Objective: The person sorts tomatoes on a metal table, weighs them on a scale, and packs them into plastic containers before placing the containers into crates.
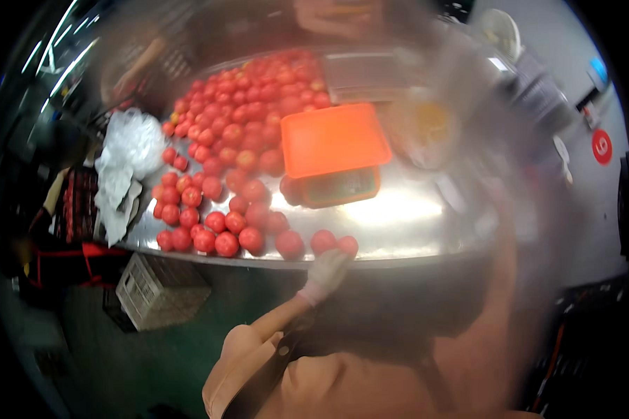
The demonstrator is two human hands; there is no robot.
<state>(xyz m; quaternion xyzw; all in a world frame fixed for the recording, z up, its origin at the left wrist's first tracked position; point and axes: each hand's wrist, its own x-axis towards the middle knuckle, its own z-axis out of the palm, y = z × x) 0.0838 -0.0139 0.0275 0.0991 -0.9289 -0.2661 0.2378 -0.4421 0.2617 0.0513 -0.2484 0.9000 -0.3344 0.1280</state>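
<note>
My left hand (327,271), in a pale glove, is at the near edge of a metal table (398,230). Its fingers touch two tomatoes, one round red tomato (323,241) and a smaller-looking tomato (348,246) to its right; whether it grips either is unclear. My right hand (490,191) is a blur at the right, by a pale blurred item, and its fingers cannot be made out. A large heap of tomatoes (233,133) spreads over the table's left and far part. An orange plastic tray (335,139) lies on top of an orange-rimmed container (340,188).
Clear plastic bags (131,141) lie at the table's left end. A light plastic crate (152,293) stands on the floor below. Beyond the table, another person's arm (141,65) shows. A metal-looking tray (364,76) lies at the far side. A fan (500,34) stands at the upper right.
</note>
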